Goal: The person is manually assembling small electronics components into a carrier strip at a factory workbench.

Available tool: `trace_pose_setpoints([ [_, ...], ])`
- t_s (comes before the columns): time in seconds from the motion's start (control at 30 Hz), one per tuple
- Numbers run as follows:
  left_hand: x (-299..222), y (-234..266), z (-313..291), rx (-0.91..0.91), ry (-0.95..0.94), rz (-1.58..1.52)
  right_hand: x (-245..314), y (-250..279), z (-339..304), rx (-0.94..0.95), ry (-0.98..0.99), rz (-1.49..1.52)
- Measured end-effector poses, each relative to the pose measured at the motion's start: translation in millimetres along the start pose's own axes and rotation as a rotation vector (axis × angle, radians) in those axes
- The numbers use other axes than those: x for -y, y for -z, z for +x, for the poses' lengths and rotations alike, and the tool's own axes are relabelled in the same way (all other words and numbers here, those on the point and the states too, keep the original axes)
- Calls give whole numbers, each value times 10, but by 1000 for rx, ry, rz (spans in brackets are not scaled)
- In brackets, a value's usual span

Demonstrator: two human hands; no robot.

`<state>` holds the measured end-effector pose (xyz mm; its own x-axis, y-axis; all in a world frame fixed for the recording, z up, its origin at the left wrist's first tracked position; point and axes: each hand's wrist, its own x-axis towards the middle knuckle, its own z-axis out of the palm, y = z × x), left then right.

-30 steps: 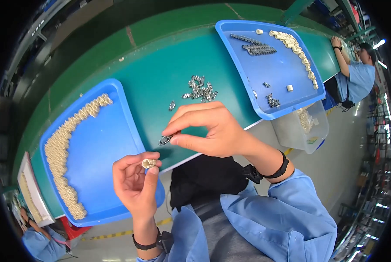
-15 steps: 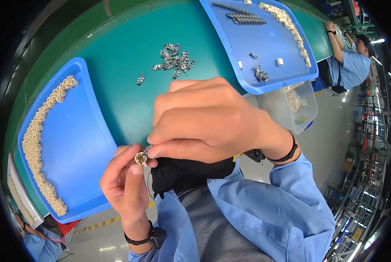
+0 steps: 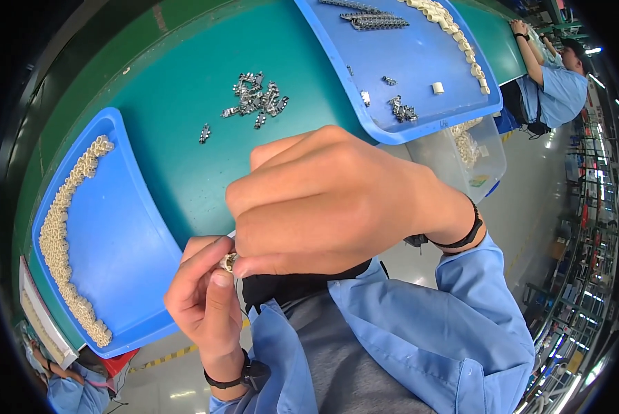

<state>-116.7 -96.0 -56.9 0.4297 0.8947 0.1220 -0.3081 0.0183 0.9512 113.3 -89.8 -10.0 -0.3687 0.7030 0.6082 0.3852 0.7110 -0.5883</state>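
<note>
Between the thumb and fingers of my left hand (image 3: 209,293) is a small cream ceramic-looking part (image 3: 228,262), hollow at its end. My right hand (image 3: 337,200) is closed in a pinch right against that part, its thumb and fingertip meeting at the part's edge. Whatever the right fingertips hold is hidden behind them. Beyond my hands, a loose pile of small silver metal pieces (image 3: 257,98) lies on the green table (image 3: 178,90), with a single metal piece (image 3: 204,134) apart from it.
At left, a blue tray (image 3: 126,241) holds a dense band of cream parts (image 3: 55,241). Another blue tray (image 3: 427,76) at far right carries metal strips (image 3: 375,21) and cream pieces (image 3: 454,31). A clear bin (image 3: 489,155) stands below it. Co-workers (image 3: 558,93) are at the sides.
My right hand has pressed in closer over the cream part, covering the silver metal bit that showed at its fingertips. The table and trays have shifted slightly in view.
</note>
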Motion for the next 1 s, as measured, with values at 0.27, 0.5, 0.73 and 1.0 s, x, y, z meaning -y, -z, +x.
trace_pose_setpoints([
  [0.27,5,-37,5,23,30,28,82,109,-48,63,-40,-49],
  [0.5,-6,-37,23,64,150,-263,21,-14,-85,-58,116,-137],
  [0.73,-21,-24,54,32,336,-559,10,-123,-152,-75,146,-169],
  [1.0,-152,187,277,112,387,-186,-70,-233,-204,-61,48,-227],
])
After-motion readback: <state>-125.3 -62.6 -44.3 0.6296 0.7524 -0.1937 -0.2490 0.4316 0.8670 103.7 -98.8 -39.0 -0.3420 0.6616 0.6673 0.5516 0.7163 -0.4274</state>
